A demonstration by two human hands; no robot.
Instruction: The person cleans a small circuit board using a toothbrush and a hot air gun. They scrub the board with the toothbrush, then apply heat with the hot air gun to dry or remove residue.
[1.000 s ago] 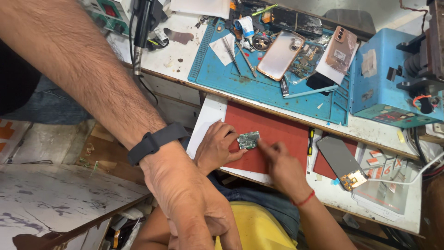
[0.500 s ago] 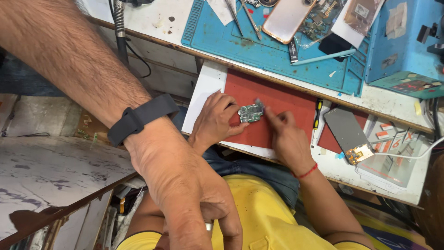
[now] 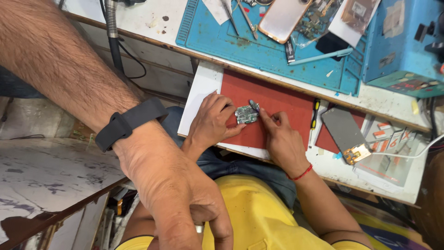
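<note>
My left arm, with a black watch band (image 3: 132,121), reaches in from the upper left. My left hand (image 3: 185,208) lies with curled fingers on the shoulder of a seated person in a yellow shirt (image 3: 259,217). Something small and pale glints between my fingers; I cannot make it out. That person's left hand (image 3: 212,120) steadies a small green circuit board (image 3: 246,114) on a red mat (image 3: 286,99). Their right hand (image 3: 282,141), with a red thread at the wrist, touches a dark tool tip (image 3: 254,105) to the board. My right hand is out of view.
A blue work mat (image 3: 217,32) farther back carries tweezers, a phone back cover (image 3: 282,16) and loose parts. A blue box (image 3: 402,41) stands at the right. A dark phone panel (image 3: 344,132) and a yellow-black screwdriver (image 3: 314,113) lie beside the red mat. A marbled slab (image 3: 41,176) sits lower left.
The view has dropped and closed in, so the bench slides up the frame. My hand stays on the shoulder. The seated person's hands keep working at the board.
</note>
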